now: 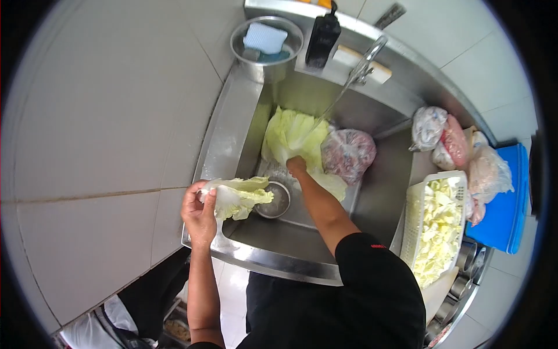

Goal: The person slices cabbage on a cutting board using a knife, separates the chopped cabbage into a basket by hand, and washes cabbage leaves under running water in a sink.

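My left hand point(199, 212) is closed on a pale cabbage leaf point(235, 196) over the left front edge of the steel sink point(256, 251). Inside the sink, my right hand point(296, 166) grips the white base of a larger cabbage leaf point(294, 132). Water runs from the tap point(361, 70) onto that leaf. Another piece of leaf point(332, 185) lies beside my right forearm. The round drain point(273, 200) shows between my hands. A clear plastic bag with reddish contents point(349, 154) rests at the right of the larger leaf.
A white basket of cut cabbage point(436, 227) stands right of the sink, near bagged items point(453, 142) and a blue container point(504, 198). Along the back are a metal pot with a sponge point(267, 68), a black bottle point(322, 38) and a yellowish block point(380, 72).
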